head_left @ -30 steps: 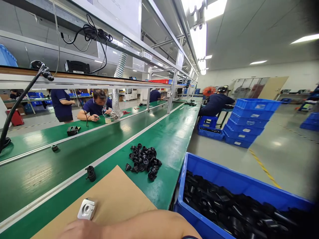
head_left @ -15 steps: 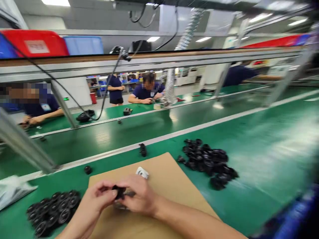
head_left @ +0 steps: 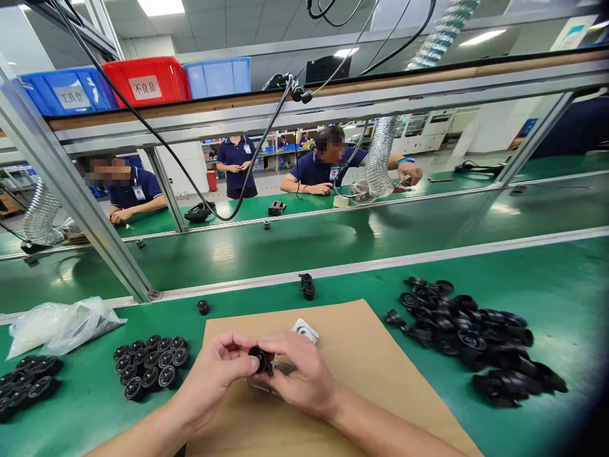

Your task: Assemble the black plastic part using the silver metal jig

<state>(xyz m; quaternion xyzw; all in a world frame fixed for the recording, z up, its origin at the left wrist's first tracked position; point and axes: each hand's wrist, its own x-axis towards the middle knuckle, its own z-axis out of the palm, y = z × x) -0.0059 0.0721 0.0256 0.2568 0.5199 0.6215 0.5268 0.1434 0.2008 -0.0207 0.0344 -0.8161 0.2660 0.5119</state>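
Observation:
Over a brown cardboard sheet [head_left: 371,368], both my hands hold a small black plastic part [head_left: 261,360] with a round opening. My left hand [head_left: 221,374] pinches its left side between thumb and fingers. On the other side, my right hand [head_left: 304,374] is closed on the same part. A greyish, shiny object [head_left: 259,384] shows partly beneath the fingers; its kind I cannot make out. Just beyond my right hand lies a white piece [head_left: 304,330] with a round dark mark, on the cardboard.
Rows of round black parts [head_left: 150,365] stand left, with more black round parts [head_left: 31,381] and a plastic bag [head_left: 64,324] farther left. A heap of black parts [head_left: 461,324] lies right. A metal post [head_left: 95,190] rises at left. Co-workers sit across the green bench [head_left: 342,285].
The view has swung left and sharpened, so the bench things appear farther right. Both hands keep hold of the black part, whose round opening now shows more clearly.

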